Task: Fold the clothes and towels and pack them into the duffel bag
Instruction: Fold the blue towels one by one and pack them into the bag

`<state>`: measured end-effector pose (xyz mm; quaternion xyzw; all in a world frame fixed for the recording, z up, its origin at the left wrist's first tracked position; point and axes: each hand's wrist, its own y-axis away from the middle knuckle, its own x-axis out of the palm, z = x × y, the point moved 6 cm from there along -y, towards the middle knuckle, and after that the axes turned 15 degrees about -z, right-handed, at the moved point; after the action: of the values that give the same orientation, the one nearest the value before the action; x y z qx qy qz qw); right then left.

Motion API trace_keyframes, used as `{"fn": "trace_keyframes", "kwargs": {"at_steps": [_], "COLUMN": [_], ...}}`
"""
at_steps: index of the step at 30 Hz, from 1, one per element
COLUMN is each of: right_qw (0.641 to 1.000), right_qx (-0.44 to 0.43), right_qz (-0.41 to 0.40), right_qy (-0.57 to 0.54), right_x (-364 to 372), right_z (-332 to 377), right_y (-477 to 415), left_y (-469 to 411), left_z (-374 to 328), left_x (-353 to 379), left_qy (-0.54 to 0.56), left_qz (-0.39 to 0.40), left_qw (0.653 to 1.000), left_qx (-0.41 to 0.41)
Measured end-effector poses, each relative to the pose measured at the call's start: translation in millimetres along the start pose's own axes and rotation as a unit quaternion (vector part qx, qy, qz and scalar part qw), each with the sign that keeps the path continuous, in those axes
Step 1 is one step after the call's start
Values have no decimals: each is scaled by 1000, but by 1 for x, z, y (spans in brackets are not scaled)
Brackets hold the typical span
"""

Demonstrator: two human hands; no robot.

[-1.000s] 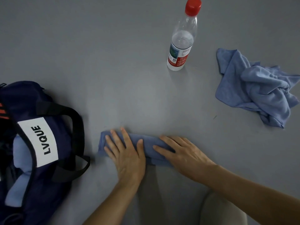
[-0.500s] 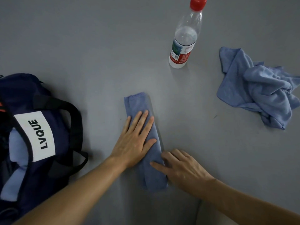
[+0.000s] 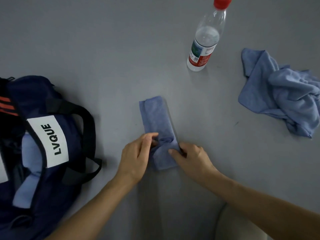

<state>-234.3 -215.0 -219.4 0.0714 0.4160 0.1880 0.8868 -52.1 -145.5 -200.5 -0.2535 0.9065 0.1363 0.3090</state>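
A blue towel [image 3: 156,116] folded into a narrow strip lies lengthwise on the grey table, its far end pointing away from me. My left hand [image 3: 136,155] pinches its left edge near the middle, and my right hand [image 3: 190,156] pinches the right edge opposite; the cloth bunches up between them. The navy duffel bag [image 3: 57,191] with a white LVQUE label sits open at the left, with light blue cloth [image 3: 29,170] inside. A second blue towel [image 3: 280,94] lies crumpled at the right.
A clear water bottle [image 3: 204,42] with a red cap stands at the back, right of centre. The bag's black straps [image 3: 88,134] spread toward the strip. Grey table [image 3: 103,49] surface stretches beyond the towel.
The strip was turned from crosswise to lengthwise. Both hands have gone from pressing flat on it to pinching its sides at the middle, raising a small bunch of cloth.
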Motion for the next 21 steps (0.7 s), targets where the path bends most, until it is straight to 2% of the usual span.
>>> {"fn": "trace_keyframes", "kwargs": {"at_steps": [1,3,6,7,9,11,12,14,16,17,19,21], "right_qw": [1000,999,998,998,979,920,893,865,862,865,873,876], "right_qx": [20,46,48,2,-171,-357,-412,-449,-452,-449,-440,-440], "right_qz": [3,2,-36,-60,-108,-109,-85,-43,-54,-62,-63,-54], "right_qy": [4,3,-25,-25,23,117,163,221,224,217,198,191], "right_x": [1,3,-2,-8,-19,-18,-13,-2,1,1,2,4], "right_z": [-1,-1,2,7,19,21,17,6,5,8,10,10], "right_y": [-3,-7,-5,-3,2,11,13,14,10,8,4,2], "left_y": [5,12,6,4,0,-2,-1,2,10,17,28,34], "left_z": [0,1,3,2,0,0,-1,-7,-17,-19,-11,9], "left_x": [1,7,13,14,17,16,15,9,6,7,17,27], "left_qy": [5,-18,-21,-20,-23,-35,-49,-99,-139,-144,-157,-203], "left_qz": [36,62,12,-1,-9,-15,-25,-73,-112,-107,-32,63], "left_qw": [999,998,999,999,998,998,998,991,962,947,937,931], "left_qx": [-33,-19,-37,-45,-55,-46,-28,60,207,268,311,298]}}
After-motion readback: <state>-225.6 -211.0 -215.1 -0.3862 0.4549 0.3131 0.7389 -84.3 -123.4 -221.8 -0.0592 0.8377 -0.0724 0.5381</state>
